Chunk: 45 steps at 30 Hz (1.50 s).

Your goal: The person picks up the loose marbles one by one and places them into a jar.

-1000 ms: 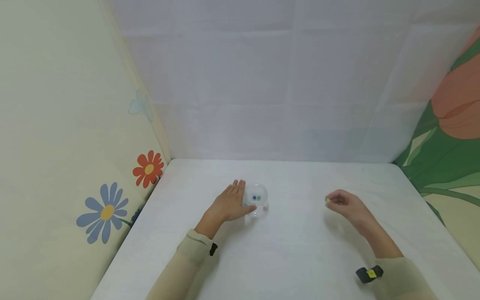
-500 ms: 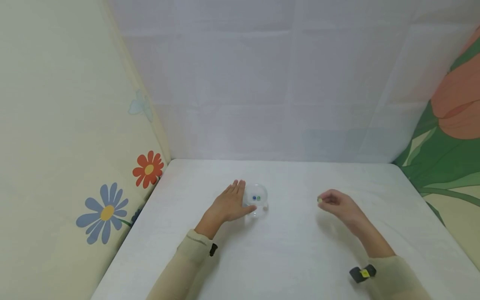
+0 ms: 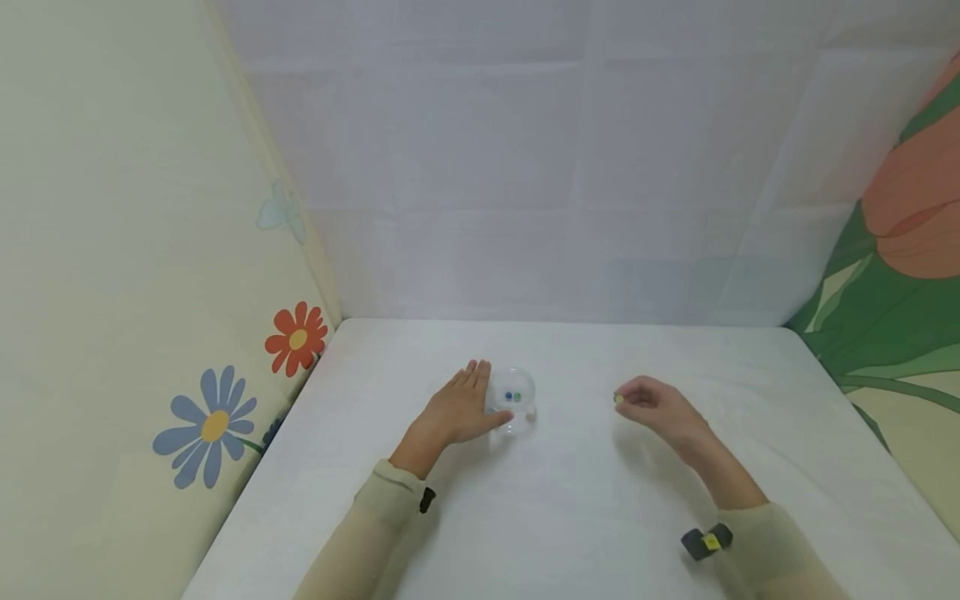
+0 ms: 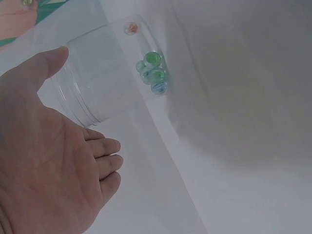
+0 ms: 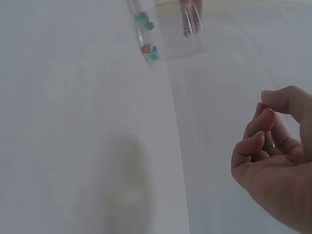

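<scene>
A clear jar [image 3: 526, 383] stands on the white table with several glass marbles [image 4: 152, 60] on its bottom, green, blue and orange. My left hand [image 3: 459, 410] lies along the jar's left side, its fingers straight and its thumb reaching across the near side, by the rim in the left wrist view. Off to the right, above the cloth, my right hand [image 3: 662, 410] pinches a small yellowish-green marble [image 3: 618, 399] between thumb and fingertips. In the right wrist view its other fingers are curled in and the marble is hidden behind them.
White cloth covers the table [image 3: 570, 517] and a white sheet [image 3: 480, 183] hangs behind it. Flower-patterned fabric [image 3: 172, 250] borders the left side, with a tulip print [image 3: 915, 217] at the right. A black wrist device [image 3: 705, 542] hangs below the right sleeve.
My right hand has moved left toward the jar, still pinching the marble. The left hand and the jar have stayed in place.
</scene>
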Tool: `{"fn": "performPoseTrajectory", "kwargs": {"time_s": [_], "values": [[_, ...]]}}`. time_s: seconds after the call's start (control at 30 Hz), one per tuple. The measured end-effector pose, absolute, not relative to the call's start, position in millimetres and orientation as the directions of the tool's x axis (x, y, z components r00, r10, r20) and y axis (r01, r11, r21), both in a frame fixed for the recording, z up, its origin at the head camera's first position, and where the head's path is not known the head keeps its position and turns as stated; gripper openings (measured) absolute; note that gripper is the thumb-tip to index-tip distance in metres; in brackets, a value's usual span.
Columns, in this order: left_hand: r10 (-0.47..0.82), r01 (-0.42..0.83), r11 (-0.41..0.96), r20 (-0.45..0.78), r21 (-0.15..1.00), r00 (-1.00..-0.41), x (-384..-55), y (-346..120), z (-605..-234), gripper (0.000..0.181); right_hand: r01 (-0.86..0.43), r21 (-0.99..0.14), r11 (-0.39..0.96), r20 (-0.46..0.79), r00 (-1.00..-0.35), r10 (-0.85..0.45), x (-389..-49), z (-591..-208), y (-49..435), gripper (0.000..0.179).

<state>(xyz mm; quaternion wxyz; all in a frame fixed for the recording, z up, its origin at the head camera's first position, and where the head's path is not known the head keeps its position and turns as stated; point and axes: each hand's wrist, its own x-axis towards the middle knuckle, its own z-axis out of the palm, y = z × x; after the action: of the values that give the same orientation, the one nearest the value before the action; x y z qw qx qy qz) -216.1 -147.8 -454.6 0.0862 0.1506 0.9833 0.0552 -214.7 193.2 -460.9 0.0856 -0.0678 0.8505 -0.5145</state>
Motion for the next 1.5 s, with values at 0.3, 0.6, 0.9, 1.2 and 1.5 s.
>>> {"fn": "performPoseTrajectory", "kwargs": {"time_s": [0.3,0.6,0.9,1.2,1.5], "values": [[0.309,0.29,0.947,-0.147,0.135,-0.94,-215.4,-147.8,-451.6,0.099,-0.056,-0.907,0.417,-0.054,-0.967,-0.248,-215.6,-458.0,181.2,0.025],[0.308,0.289,0.948,-0.147,0.136,-0.94,-216.2,-147.8,-452.6,0.099,-0.055,-0.914,0.402,-0.063,-0.96,-0.274,-220.8,-459.5,167.2,0.024],[0.308,0.29,0.948,-0.146,0.134,-0.94,-214.9,-147.7,-451.8,0.1,-0.068,-0.92,0.385,-0.056,-0.951,-0.303,-222.1,-459.4,156.5,0.025],[0.308,0.291,0.948,-0.145,0.127,-0.94,-215.0,-148.0,-453.2,0.1,-0.101,-0.927,0.362,-0.029,-0.942,-0.335,-224.7,-460.2,146.1,0.023],[0.311,0.295,0.948,-0.146,0.12,-0.939,-217.1,-147.9,-454.9,0.1,-0.113,-0.939,0.325,-0.018,-0.927,-0.375,-227.9,-458.1,134.6,0.021]]}}
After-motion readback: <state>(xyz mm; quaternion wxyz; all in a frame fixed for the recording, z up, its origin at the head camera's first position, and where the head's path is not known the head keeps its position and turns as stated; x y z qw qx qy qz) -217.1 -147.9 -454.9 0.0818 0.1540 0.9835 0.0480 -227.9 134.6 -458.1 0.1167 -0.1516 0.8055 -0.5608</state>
